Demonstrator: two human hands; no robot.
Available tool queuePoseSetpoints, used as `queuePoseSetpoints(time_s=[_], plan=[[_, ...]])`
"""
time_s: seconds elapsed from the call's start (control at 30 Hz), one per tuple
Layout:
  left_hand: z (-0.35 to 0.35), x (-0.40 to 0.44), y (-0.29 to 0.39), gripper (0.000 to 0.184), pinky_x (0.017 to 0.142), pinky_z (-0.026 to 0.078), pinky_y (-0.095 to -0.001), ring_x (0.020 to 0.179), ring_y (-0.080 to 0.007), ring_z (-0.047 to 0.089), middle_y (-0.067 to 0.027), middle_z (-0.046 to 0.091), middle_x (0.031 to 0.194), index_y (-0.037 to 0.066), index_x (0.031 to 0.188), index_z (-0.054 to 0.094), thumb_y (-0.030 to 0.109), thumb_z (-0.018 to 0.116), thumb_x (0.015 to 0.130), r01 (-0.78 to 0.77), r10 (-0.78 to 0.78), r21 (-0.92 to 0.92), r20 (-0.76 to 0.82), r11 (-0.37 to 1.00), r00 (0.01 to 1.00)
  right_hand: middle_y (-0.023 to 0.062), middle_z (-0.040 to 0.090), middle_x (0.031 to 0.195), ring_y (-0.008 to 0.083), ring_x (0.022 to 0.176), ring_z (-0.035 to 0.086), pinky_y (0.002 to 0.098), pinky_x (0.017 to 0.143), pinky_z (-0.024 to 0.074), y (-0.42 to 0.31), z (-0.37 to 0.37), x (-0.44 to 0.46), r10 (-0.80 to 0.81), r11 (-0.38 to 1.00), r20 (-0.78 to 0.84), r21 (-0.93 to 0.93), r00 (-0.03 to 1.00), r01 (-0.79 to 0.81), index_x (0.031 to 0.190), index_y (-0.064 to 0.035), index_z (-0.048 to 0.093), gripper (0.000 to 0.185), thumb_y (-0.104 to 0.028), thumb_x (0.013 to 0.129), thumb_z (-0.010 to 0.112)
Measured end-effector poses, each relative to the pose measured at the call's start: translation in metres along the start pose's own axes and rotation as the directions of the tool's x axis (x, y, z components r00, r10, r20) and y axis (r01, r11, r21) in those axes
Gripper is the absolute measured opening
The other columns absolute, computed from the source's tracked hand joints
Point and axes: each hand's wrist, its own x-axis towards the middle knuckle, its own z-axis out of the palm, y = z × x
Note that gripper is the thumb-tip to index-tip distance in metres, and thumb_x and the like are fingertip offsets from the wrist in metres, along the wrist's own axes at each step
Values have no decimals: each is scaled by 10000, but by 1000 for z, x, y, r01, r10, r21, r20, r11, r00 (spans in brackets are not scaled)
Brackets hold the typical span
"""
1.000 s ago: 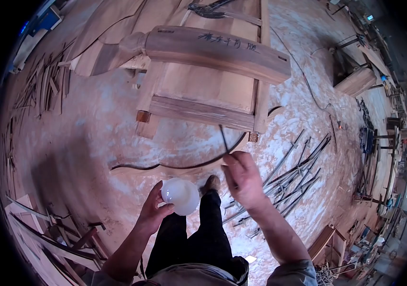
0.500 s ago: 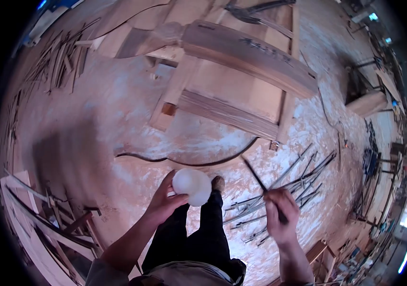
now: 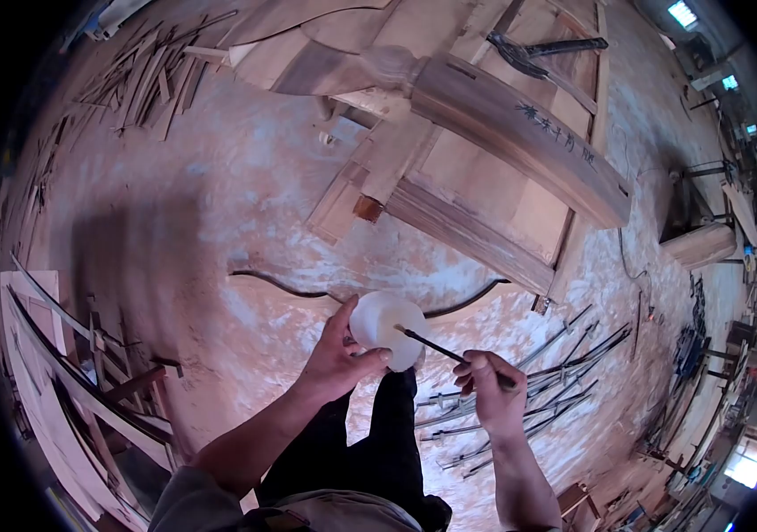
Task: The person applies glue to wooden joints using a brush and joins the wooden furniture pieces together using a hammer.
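My left hand point(image 3: 336, 356) grips a white, rounded plastic container point(image 3: 376, 310) above my legs, fingers behind it and thumb along its near side. In my right hand point(image 3: 498, 399) is a thin brush point(image 3: 436, 344) with a dark handle, held between thumb and fingers. Its tip is over the container's opening; whether it touches the contents I cannot tell. Beyond the container, a curved wooden piece point(image 3: 285, 293) with a dark edge is partly hidden by it.
Ahead stands a wooden frame with a thick beam point(image 3: 520, 133) bearing handwriting, and a hammer-like tool point(image 3: 564, 46) on top. Long metal bars point(image 3: 564, 368) lie at right. Wood strips point(image 3: 148, 80) are heaped far left; curved boards point(image 3: 86, 381) stand near left.
The brush has swung left, its tip now over the container. My left hand has raised the container slightly and moved it right. The view has shifted a little.
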Motion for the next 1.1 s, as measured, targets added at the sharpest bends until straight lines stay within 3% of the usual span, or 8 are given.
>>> queuePoseSetpoints(time_s=[0.1,0.3,0.43,0.53,0.67,0.77,0.9,1.1], plan=[[-4,2,23,928,1017,450,-400,1229,-234,490,-153,460,1330,18,1518,151,45,740,801,9,-15,-124,-48,992,999,118,690,820,172,667,648,296,572,524,22,-14,16,82,938,20,335,996,-84,1025,18,649,330,-302,974,593],[-20,13,40,831,990,436,-347,1184,-190,500,-106,519,1290,-4,1510,196,39,665,825,-97,54,-251,-176,963,983,152,706,865,219,666,673,320,564,543,21,-23,32,39,832,35,552,999,-52,1057,1,604,285,-269,967,601],[-24,11,61,865,993,427,-338,1205,-192,475,-120,495,1317,-16,1522,138,95,647,831,-88,27,-316,-195,945,981,168,695,952,206,768,666,315,650,551,11,-13,45,-223,884,-3,421,975,203,1138,32,593,265,-169,964,599],[-26,7,62,902,999,421,-340,1197,-195,480,-117,498,1302,-10,1523,141,143,673,812,-119,63,-323,-179,939,982,121,641,1026,195,860,643,318,689,540,-7,1,59,-440,898,96,62,893,436,1083,14,644,182,-14,904,632],[-34,0,50,899,977,439,-338,1193,-192,476,-103,498,1295,4,1519,187,154,693,791,-81,38,-299,-146,951,989,134,605,971,262,804,636,324,667,524,-30,10,74,-699,360,418,-496,580,790,998,-10,673,216,43,789,688],[-47,-12,32,886,942,464,-333,1196,-186,468,-95,492,1302,15,1514,215,138,699,781,-21,-8,-220,-131,975,991,137,572,960,312,802,608,360,679,526,-35,-5,62,-600,148,538,-652,592,743,1015,-21,672,304,57,722,681],[-56,-31,12,922,963,470,-381,1226,-225,455,-131,486,1313,-16,1515,179,109,715,775,71,-123,-279,-174,958,977,131,545,971,310,831,584,417,692,521,-26,-25,48,-496,68,578,-717,648,693,1042,-28,664,365,31,682,662],[-65,-46,5,978,1011,435,-415,1235,-262,453,-176,484,1310,-53,1507,148,178,758,778,129,-171,-229,-172,965,970,134,538,982,288,859,575,360,679,534,-34,38,71,-533,19,654,-625,537,780,1044,-1,670,378,35,670,633]])
